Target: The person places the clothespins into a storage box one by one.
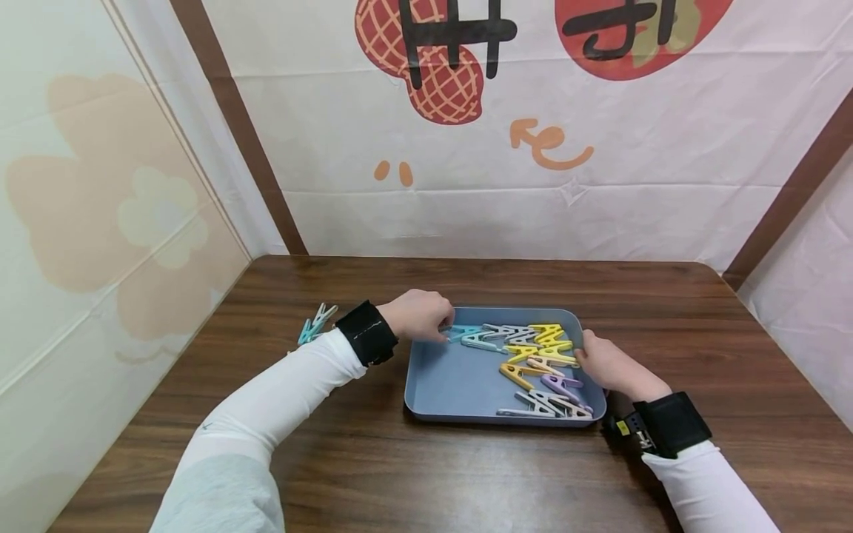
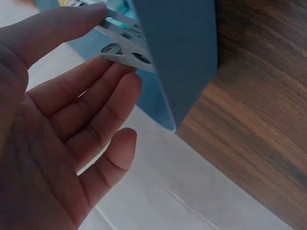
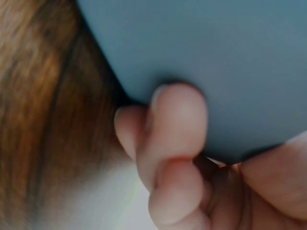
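1. One tray (image 1: pixel 453 385) on the bench (image 1: pixel 466 474), and your right grip (image 1: pixel 609 361) holds its right wall, fingers curled round the rim!
2. Your left grip (image 1: pixel 416 314) is narrow at the far-left corner, thumb and fingers pinching one pale clip (image 2: pixel 122 56).
3. Inside, to the right: one orange clip (image 1: pixel 514 374), one purple clip (image 1: pixel 558 385), at least three yellow clips (image 1: pixel 523 354); overlapping greys defy an exact count.
4. Outside, left: at least two teal and pale clips (image 1: pixel 309 331), near your sleeve (image 1: pixel 266 407).

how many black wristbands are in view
2: the left wristband, on the wrist of the left hand, and the right wristband, on the wrist of the right hand gripping the blue tray.
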Tool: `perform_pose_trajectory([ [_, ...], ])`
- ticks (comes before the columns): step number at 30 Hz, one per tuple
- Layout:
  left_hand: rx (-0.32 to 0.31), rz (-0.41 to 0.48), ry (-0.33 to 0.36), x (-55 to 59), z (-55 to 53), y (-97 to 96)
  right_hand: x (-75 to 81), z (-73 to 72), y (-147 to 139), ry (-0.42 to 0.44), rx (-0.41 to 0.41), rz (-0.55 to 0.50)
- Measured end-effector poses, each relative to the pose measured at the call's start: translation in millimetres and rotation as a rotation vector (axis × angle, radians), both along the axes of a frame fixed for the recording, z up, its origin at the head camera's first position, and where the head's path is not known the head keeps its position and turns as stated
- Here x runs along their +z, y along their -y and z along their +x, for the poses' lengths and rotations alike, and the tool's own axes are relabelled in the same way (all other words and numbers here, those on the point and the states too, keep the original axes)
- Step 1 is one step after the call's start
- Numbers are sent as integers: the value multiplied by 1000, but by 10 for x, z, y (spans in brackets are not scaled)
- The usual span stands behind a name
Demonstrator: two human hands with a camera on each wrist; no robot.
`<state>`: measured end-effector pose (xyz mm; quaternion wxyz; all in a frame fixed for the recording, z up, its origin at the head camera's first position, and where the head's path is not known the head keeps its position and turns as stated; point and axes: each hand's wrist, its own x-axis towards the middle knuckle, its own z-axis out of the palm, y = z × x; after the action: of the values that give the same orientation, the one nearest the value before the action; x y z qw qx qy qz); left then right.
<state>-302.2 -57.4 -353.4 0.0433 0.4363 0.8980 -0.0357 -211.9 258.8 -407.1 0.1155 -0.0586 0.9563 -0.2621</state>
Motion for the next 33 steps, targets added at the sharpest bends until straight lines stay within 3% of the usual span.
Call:
perform_pose_trajectory([
  [2,-7,-20,-4,-38,-3,-25,1,-3,0,-2,7,-1],
  [9,-63,-105,-114,-177,12,-112,-5,-4,10,-5,11,9],
  [20,-49,-137,-180,-204,3,-184,5,4,14,-8,5,13],
  [27,-60,-77,-177,-170,2,-95,-1,24,19,-13,9,5],
  [33,2,67,-97,-47,6,134,10,45,21,-16,19,-9],
])
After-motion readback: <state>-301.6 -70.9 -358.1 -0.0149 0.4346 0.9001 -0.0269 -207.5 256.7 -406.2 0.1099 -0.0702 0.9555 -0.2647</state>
